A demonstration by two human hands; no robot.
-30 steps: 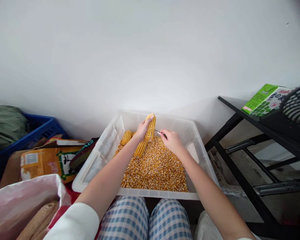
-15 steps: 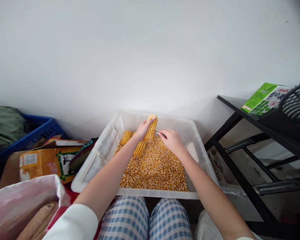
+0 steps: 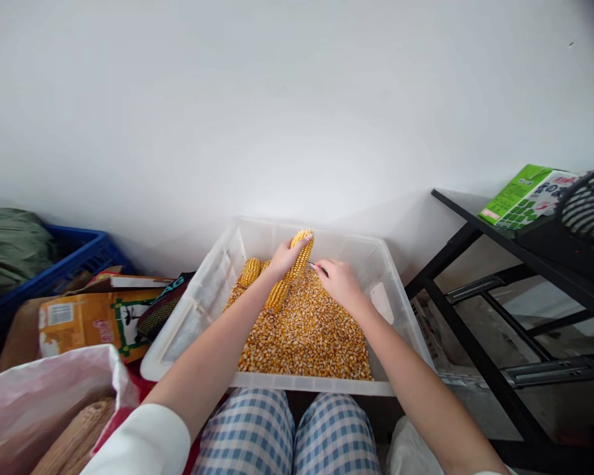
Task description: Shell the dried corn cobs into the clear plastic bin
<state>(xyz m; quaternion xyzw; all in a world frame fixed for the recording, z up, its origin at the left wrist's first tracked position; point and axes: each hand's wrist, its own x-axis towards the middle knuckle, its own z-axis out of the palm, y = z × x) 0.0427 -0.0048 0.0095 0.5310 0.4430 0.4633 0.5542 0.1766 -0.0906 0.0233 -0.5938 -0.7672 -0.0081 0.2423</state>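
Observation:
My left hand (image 3: pixel 283 258) is closed round a yellow corn cob (image 3: pixel 301 256), which tilts up over the bin. Beside it, my right hand (image 3: pixel 337 280) grips a small thin metal tool (image 3: pixel 311 264) whose tip reaches the cob's right side. Fingers hide most of the tool's handle, so its exact kind cannot be told. Under both hands, loose corn kernels (image 3: pixel 311 336) fill much of a translucent plastic bin (image 3: pixel 178 343). More cobs (image 3: pixel 250 271) lie on the kernels at the left, partly covered by my left hand and forearm.
At the left stand a white bag (image 3: pixel 54 369) with bare cobs (image 3: pixel 76 439), an orange package (image 3: pixel 79 323) and a blue crate (image 3: pixel 89 257). To the right, a black metal frame (image 3: pixel 475 343) carries a green-and-white carton (image 3: pixel 525 196) and a black fan (image 3: pixel 589 211). A white wall rises behind.
Both hands stay nearly in place. The cob has tilted slightly, and my right hand with the tool has shifted a little lower along its side.

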